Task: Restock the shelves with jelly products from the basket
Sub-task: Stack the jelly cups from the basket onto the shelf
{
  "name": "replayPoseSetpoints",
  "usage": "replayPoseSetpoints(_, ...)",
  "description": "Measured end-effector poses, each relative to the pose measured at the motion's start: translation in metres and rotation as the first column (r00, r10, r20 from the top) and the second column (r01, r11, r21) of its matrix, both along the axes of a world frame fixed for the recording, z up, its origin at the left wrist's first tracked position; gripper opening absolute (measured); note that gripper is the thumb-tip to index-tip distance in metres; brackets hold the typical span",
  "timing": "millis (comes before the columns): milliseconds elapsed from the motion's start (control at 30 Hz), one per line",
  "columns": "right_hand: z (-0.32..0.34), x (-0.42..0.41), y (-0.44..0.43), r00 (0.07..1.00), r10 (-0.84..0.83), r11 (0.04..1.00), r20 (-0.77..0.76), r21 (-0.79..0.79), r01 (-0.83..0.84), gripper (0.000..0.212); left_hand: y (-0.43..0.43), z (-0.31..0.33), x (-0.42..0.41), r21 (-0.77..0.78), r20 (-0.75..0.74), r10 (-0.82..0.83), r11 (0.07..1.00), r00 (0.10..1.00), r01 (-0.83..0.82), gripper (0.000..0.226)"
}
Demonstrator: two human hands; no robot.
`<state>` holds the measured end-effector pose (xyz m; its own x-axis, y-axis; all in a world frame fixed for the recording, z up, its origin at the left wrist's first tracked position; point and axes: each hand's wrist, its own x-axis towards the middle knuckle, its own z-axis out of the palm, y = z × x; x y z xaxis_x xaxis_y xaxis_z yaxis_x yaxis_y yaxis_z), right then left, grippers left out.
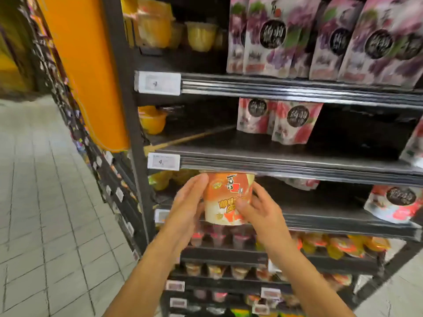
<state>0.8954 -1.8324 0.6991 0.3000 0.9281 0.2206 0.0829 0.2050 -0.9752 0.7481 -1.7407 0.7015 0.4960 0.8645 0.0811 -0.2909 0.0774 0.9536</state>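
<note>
Directly ahead, in the head camera's view, two bare hands hold a large orange-and-white printed jelly tub [229, 197] upright, its long axis vertical, wide rim up and printed label facing the viewer. The left hand [187, 209] presses its open palm and straight fingers against the tub's left side; the right hand [258, 211] curls its fingers around the lower right side. The tub's rim sits just under the front edge of a dark metal shelf [286, 165], in front of the level below. That lower level looks mostly bare behind the tub, with yellow jelly cups [164, 179] to its left and a pink-and-white pouch [393, 204] well to the right.
</note>
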Motion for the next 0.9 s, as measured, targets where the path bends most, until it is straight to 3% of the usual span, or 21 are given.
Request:
replayPoseSetpoints(67, 0.041, 0.003, 0.009, 0.999, -0.002, 0.996, 0.035, 0.084, -0.001, 0.067, 0.006, 0.045, 0.001, 0.076, 0.028, 0.018, 0.997, 0.999, -0.02, 0.09)
replayPoseSetpoints(333, 0.174, 0.022, 0.044, 0.992, -0.061, 0.924, 0.11, 0.383, 0.014, 0.061, 0.024, 0.182, 0.018, 0.414, 0.044, -0.023, 0.91, 0.999, 0.002, 0.064)
replayPoseSetpoints(500, 0.251, 0.036, 0.063, 0.989, -0.113, 0.833, 0.099, 0.552, 0.04, 0.054, 0.03, 0.249, 0.044, 0.547, 0.147, 0.073, 0.825, 0.986, -0.143, 0.072)
replayPoseSetpoints(667, 0.333, 0.04, 0.084, 0.976, -0.153, 0.746, 0.156, 0.666, 0.011, 0.066, 0.038, 0.337, 0.056, 0.593, 0.253, 0.138, 0.76, 0.958, -0.266, 0.078)
replayPoseSetpoints(833, 0.418, 0.054, 0.114, 0.95, -0.268, 0.676, 0.159, 0.734, 0.068, 0.051, 0.052, 0.421, 0.054, 0.689, 0.252, 0.177, 0.657, 0.951, -0.305, 0.051)
replayPoseSetpoints(900, 0.449, 0.068, 0.126, 0.872, -0.449, 0.644, 0.197, 0.747, 0.163, 0.044, 0.061, 0.454, 0.053, 0.728, 0.228, 0.225, 0.607, 0.947, -0.319, 0.05)
